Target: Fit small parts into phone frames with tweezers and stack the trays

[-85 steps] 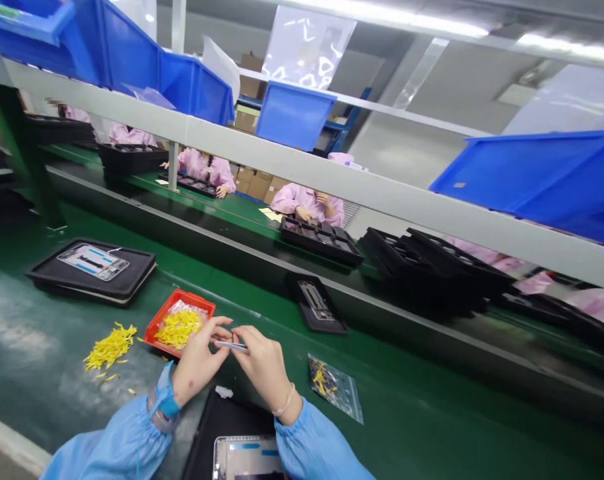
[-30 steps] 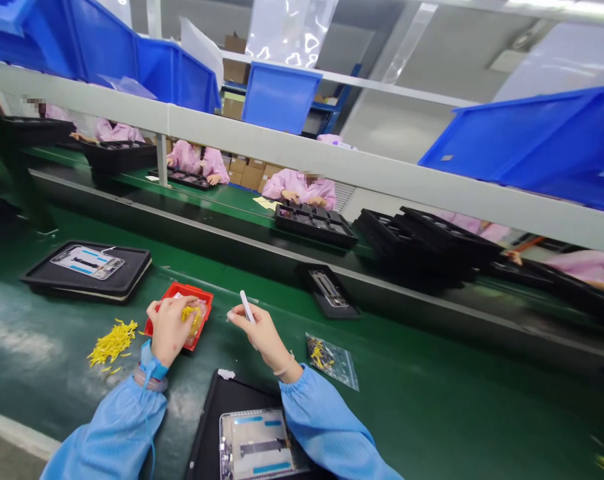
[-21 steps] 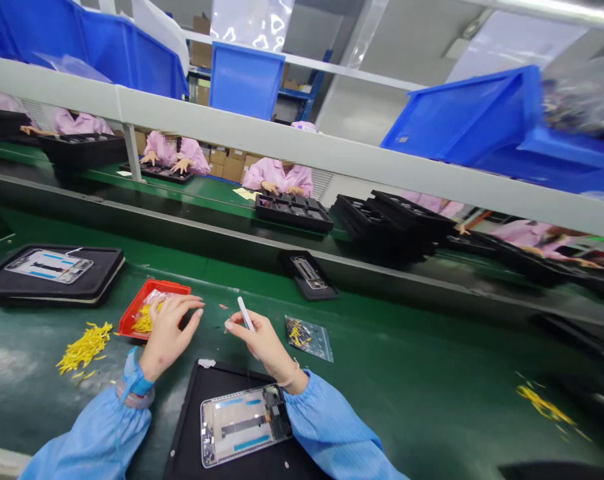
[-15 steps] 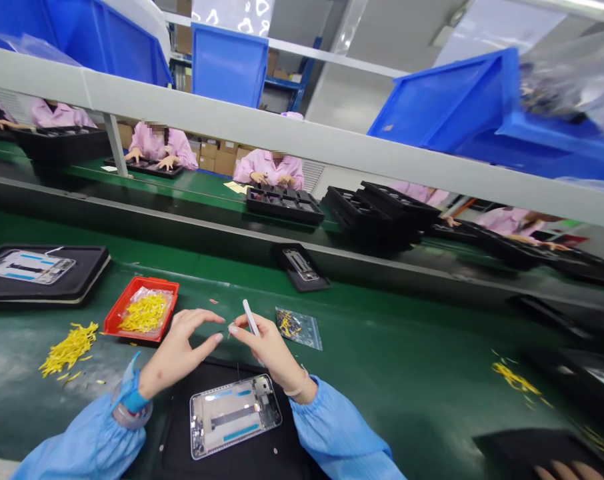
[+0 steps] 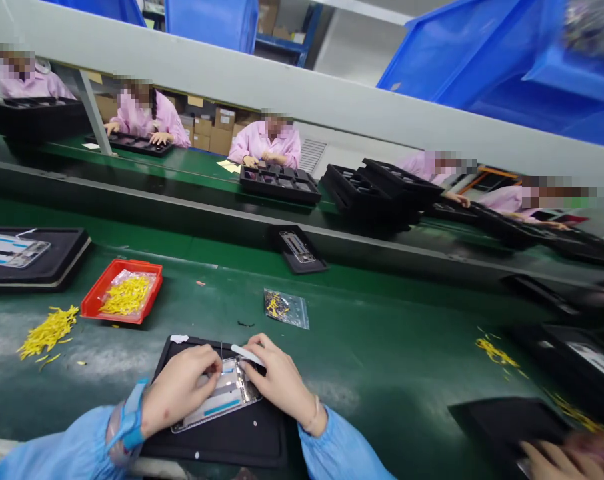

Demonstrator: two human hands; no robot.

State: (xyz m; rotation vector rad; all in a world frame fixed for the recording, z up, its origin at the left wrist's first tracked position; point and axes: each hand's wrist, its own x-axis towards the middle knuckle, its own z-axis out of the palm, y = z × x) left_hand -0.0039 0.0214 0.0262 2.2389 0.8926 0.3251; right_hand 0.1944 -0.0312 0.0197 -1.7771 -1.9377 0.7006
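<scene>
A metal phone frame (image 5: 217, 403) with blue strips lies tilted on a black foam pad (image 5: 232, 440) in front of me. My left hand (image 5: 185, 383) is closed over its upper left part, thumb and fingertips pinched; what they hold, if anything, is hidden. A thin dark line, perhaps a wire, rises beside those fingertips. My right hand (image 5: 277, 380) rests over the frame's right end, thumb near the metal. Between its fingers is a slim white tool (image 5: 247, 355) that looks like tweezers, pointing up and left.
A red tray (image 5: 155, 287) of yellow strips stands at left, beside a loose yellow pile (image 5: 48, 331). Beyond my hands lies a zip bag (image 5: 295, 312). Another phone frame on foam (image 5: 67, 257) is far left. A co-worker's hand (image 5: 552, 460) is at lower right; others in pink sit opposite.
Both hands have come down from above the pad onto the phone frame. My left thumb and fingers have closed from apart. The camera view has tilted downward.
</scene>
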